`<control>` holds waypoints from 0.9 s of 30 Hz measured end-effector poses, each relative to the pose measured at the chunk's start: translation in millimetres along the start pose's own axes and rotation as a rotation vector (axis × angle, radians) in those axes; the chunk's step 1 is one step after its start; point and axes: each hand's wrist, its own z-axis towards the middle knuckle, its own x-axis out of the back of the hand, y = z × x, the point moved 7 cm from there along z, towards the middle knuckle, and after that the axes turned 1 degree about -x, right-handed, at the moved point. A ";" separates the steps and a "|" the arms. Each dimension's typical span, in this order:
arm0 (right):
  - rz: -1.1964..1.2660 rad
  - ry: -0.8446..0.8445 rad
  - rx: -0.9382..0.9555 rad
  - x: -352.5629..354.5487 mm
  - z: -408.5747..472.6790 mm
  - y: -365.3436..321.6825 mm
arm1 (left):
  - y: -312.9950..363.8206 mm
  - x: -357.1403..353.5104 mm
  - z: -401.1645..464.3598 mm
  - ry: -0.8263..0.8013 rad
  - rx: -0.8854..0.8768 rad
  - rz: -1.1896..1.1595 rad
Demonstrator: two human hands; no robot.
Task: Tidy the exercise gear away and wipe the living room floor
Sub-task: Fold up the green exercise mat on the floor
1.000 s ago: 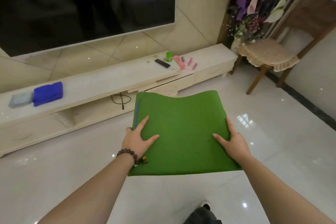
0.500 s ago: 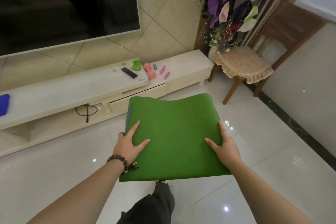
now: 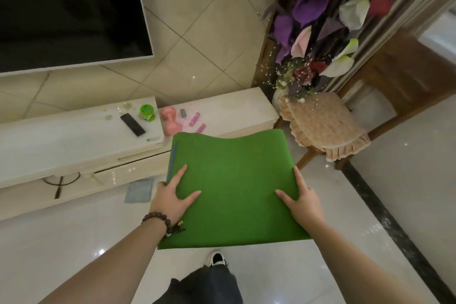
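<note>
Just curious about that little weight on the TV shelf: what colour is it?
The dumbbell is pink, seen in the head view, the only view.

Mat [image 3: 232, 187] held flat in both hands, blocks view of floor ahead. Low TV cabinet [image 3: 74, 145] close beyond its far edge; dumbbell [image 3: 169, 119], remote [image 3: 132, 124], green jar [image 3: 147, 112] on top. Chair [image 3: 323, 128] near right. Bare floor [image 3: 404, 180] far right.

green mat [image 3: 234, 187] carried rightward, nearer cushioned chair [image 3: 323, 126]
</note>
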 end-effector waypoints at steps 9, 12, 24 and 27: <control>-0.033 -0.088 0.048 57.3 162.6 -36.7 | 83.7 -25.6 119.2 0.054 0.096 0.001; -0.097 -0.114 0.114 67.4 226.7 -52.8 | 101.1 -36.8 157.0 0.094 0.147 0.002; -0.305 -0.236 0.308 91.2 480.7 -95.7 | 160.9 -120.3 321.8 0.117 0.363 -0.185; -0.303 -0.307 0.290 73.3 537.7 -86.2 | 161.0 -139.8 358.7 0.126 0.393 -0.217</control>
